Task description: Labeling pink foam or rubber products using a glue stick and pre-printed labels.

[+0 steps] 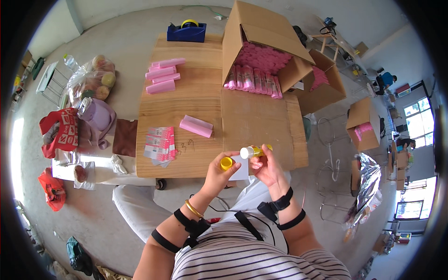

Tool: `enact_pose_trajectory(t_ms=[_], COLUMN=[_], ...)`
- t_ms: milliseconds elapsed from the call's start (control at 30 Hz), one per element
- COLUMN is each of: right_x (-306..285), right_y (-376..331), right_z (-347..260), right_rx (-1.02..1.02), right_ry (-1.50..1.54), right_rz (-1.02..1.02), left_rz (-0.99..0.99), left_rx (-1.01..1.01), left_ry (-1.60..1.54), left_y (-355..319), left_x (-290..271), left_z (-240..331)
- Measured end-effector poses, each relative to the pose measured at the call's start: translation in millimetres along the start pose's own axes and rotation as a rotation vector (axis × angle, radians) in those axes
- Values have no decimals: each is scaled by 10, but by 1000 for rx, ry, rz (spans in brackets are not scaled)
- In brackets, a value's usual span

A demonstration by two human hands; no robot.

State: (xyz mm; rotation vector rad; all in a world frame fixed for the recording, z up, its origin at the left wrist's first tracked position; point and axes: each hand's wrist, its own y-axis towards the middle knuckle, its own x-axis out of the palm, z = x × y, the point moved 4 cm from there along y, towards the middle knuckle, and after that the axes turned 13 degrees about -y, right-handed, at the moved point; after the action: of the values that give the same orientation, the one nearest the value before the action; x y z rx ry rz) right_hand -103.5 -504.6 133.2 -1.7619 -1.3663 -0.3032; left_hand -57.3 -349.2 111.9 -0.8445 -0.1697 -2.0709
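My left hand (218, 173) is closed round a small round yellow cap (226, 163), its hollow side showing. In my right hand (270, 173) lies a small yellow bottle (262, 151), tilted sideways, with a white end (246, 152) pointing left toward the cap. Cap and bottle are apart. Between the hands shows a white card (240, 169) at the table's near edge; whether my left fingers touch it I cannot tell. Beyond them lies a pink rolled tube (196, 126), and to its left a fanned pile of pink-and-white labels (160, 143).
Several pink rolls (163, 74) lie at the wooden table's (196, 65) far left, below a blue tape dispenser (186, 32). An open carton (275, 21) full of pink rolls stands at the far right on a flattened cardboard sheet (256, 121). Bags and a lilac jug (98, 114) sit left.
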Motion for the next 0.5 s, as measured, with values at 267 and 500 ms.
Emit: enact_pose_trajectory(t_ms=[267,500], right_x=[408,553], right_y=[-299,-613], right_z=[269,136], right_rx=[-146,-135], right_ry=[-85,-478], right_rz=[-91,-133], left_rz=[-11,-199], left_rx=[173,317], left_ry=[-106,92], left_y=[-281,-597], left_x=[292,486], left_z=[654,1037])
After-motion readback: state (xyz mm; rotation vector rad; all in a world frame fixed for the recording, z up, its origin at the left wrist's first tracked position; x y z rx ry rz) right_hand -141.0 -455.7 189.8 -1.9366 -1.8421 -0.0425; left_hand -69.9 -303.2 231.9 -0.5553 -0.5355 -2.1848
